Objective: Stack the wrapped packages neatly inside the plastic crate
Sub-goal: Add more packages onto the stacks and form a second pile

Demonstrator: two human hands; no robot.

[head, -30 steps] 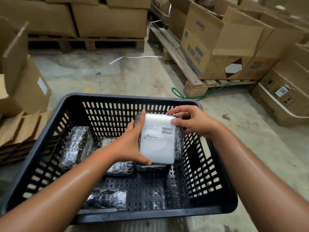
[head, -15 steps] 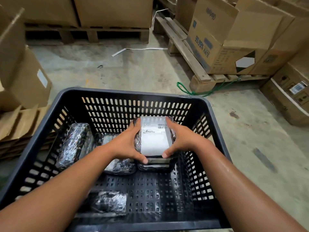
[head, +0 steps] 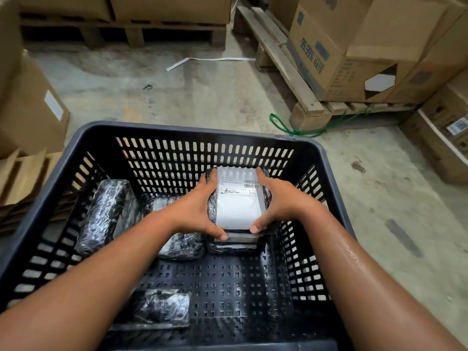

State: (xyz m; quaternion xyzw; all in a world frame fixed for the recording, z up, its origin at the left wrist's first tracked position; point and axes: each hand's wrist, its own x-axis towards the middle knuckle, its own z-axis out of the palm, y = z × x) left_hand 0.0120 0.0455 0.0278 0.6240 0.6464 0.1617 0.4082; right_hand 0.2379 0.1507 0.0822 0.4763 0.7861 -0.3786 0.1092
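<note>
A black slotted plastic crate (head: pixel 192 134) fills the lower view. Inside, at the far right, a wrapped package with a white shipping label (head: pixel 238 201) lies on top of another package (head: pixel 234 245). My left hand (head: pixel 195 211) grips its left side and my right hand (head: pixel 281 201) grips its right side. Another black-wrapped package (head: pixel 103 214) lies at the far left, one (head: pixel 182 245) sits partly under my left wrist, and one (head: pixel 162 309) rests near the front, partly hidden by my left forearm.
Cardboard boxes (head: pixel 336 51) stand on a wooden pallet (head: pixel 286 69) at the right, with a green cord (head: pixel 281 125) on the floor beside it. More boxes (head: pixel 33 107) and flattened cardboard (head: pixel 22 178) sit at the left. A white strip (head: pixel 207 60) lies on the concrete floor.
Both hands carried the labelled package down from above the crate's rim onto the package at the far right. My right hand shifted from its top edge to its right side.
</note>
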